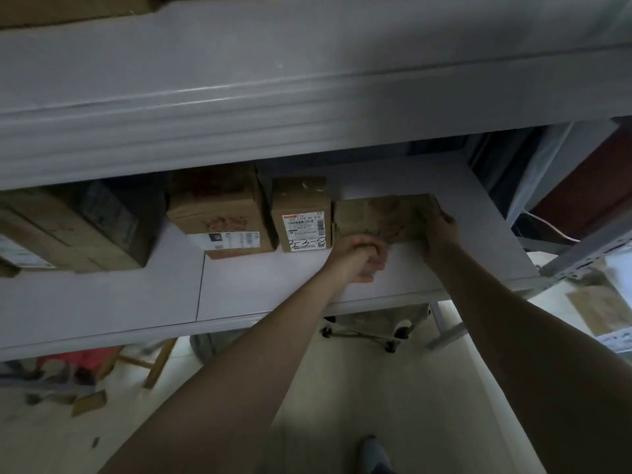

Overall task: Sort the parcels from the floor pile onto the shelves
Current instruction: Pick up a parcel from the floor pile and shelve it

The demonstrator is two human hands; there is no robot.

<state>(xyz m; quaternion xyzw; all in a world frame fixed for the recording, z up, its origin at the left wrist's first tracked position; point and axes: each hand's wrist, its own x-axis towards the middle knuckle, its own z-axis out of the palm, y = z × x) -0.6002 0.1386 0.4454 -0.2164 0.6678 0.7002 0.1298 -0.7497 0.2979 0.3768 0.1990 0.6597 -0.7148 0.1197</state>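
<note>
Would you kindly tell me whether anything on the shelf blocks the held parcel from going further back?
Nothing visible does. The brown parcel lies on the shelf, gripped by the right hand; bare shelf shows behind it. The labelled box stands close on its left, not behind.

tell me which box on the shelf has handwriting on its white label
The narrow cardboard box, standing just left of the parcel the right hand grips: black marker digits cross the bottom of its label.

Wheeled frame point(362, 331) mid-floor, casters showing. Wooden stool leg point(159, 362) to its left. Red item point(78, 359) far left, blurred. Dark red panel point(595, 186) at right w/ white cable point(550, 227) below. Pale tile floor point(393, 405).
</note>
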